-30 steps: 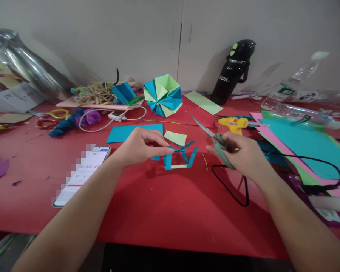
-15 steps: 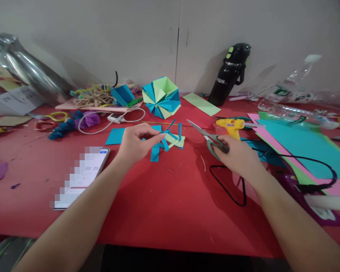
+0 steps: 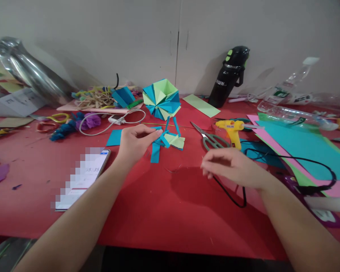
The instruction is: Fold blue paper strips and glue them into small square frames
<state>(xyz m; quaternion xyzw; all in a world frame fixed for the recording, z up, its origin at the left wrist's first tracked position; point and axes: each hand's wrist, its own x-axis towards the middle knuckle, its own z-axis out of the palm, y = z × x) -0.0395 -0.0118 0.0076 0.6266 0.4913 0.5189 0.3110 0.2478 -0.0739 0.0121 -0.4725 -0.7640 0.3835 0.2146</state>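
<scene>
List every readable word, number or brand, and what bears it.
"AWN": on the black bottle; more letters may be hidden.
"5:35": on the phone screen; digits before it are obscured.
Too small or blurred: print on the white box, clear bottles, yellow glue gun.

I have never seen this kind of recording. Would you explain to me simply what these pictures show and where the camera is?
There is no machine here: you see a person's two bare hands. One camera, worn on the head, looks forward and down, so both forearms come in from below. The left hand pinches a small piece made of blue paper strips. The right hand holds nothing visible; just beyond it, scissors lie on the red table, close to a yellow glue gun. Further back are a folded blue-and-green paper shape and a black bottle. A phone lies by the left forearm, and coloured paper sheets lie on the right.
</scene>
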